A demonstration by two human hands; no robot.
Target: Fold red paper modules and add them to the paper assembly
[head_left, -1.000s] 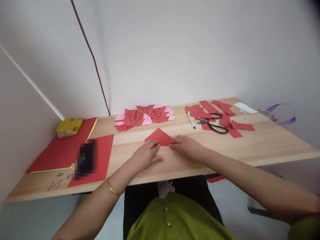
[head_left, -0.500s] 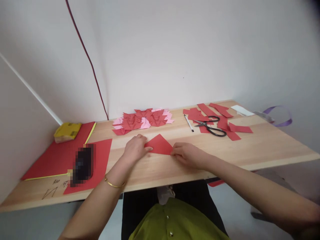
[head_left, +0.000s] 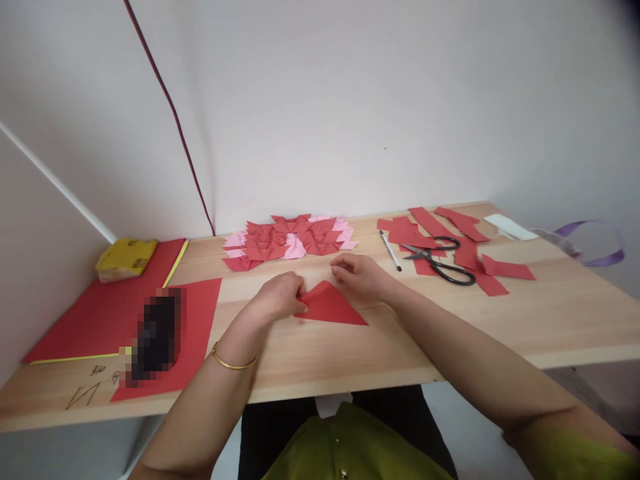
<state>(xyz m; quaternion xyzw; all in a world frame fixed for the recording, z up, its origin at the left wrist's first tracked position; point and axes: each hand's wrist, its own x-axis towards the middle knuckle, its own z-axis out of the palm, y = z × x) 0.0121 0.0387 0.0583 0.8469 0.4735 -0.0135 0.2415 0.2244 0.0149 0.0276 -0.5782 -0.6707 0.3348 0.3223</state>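
Note:
A red paper triangle (head_left: 333, 305) lies folded on the wooden table (head_left: 350, 353) in front of me. My left hand (head_left: 277, 297) is curled with its fingertips pinching the triangle's left corner. My right hand (head_left: 357, 273) rests at the triangle's top point, fingers bent and pressing on the paper there. A gold bangle (head_left: 230, 361) sits on my left wrist.
A heap of folded red and pink paper pieces (head_left: 287, 239) lies behind the hands. Black scissors (head_left: 440, 259), a pen (head_left: 390, 250) and red paper strips (head_left: 465, 250) are at right. Red sheets (head_left: 105, 307), a yellow pack (head_left: 126, 259) and a blurred dark object (head_left: 155, 337) are at left.
My right hand has moved from the triangle's right corner up to its top point. My left hand shifted slightly right along the left corner. The triangle now lies nearer me.

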